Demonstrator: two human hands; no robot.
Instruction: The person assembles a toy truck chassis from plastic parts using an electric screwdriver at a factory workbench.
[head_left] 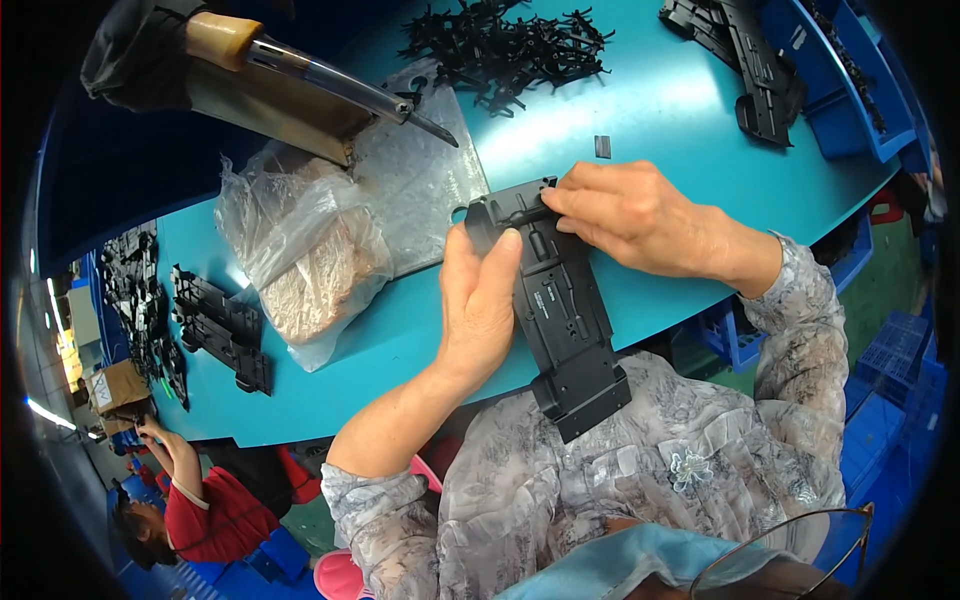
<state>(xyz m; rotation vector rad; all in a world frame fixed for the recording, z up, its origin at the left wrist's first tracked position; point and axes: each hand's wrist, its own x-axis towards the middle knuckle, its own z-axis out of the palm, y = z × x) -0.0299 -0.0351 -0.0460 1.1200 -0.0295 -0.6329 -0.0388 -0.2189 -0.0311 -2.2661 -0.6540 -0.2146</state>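
A long black plastic chassis (560,310) slants across the table's near edge, its lower end against my patterned top. My left hand (475,305) grips its left side near the far end, the thumb lying on its face. At the far right corner my right hand (645,215) is closed in a pinch over a slim black bar on the chassis. Whether the fingertips hold a separate small part cannot be made out. Just beyond that hand, a small dark rectangular piece (602,147) lies on the turquoise table (680,130).
Loose small black plastic parts (510,50) are heaped at the back. A wooden-handled soldering iron (340,80) rests above a metal plate (420,160) and a bagged pale block (310,260). More chassis (220,330) lie left; a blue bin (840,100) stands right. A co-worker (215,520) sits lower left.
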